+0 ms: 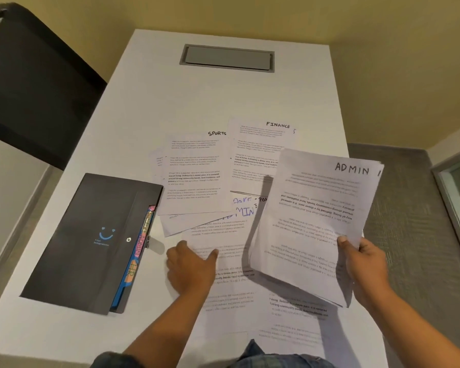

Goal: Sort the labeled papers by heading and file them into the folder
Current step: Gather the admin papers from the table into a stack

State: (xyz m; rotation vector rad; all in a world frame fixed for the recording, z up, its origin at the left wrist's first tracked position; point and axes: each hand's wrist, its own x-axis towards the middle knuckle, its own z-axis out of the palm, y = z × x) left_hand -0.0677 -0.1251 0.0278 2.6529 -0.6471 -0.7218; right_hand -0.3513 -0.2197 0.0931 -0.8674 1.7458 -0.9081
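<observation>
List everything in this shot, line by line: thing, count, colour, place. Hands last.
table: one, white, centre of view
cable hatch: one, grey, set in the table's far end
chair: one, black, left of the table
folder: one, black, on the table's left
index tabs: several, pink, orange and blue, at the folder's right edge
SPORTS sheet: one, white, mid-table
FINANCE sheet: one, white, beside the SPORTS sheet
loose sheets: several, count unclear, white, near edge
ADMIN stack: one, white, raised on the right
left hand: rests on the loose sheets
right hand: grips the ADMIN stack
</observation>
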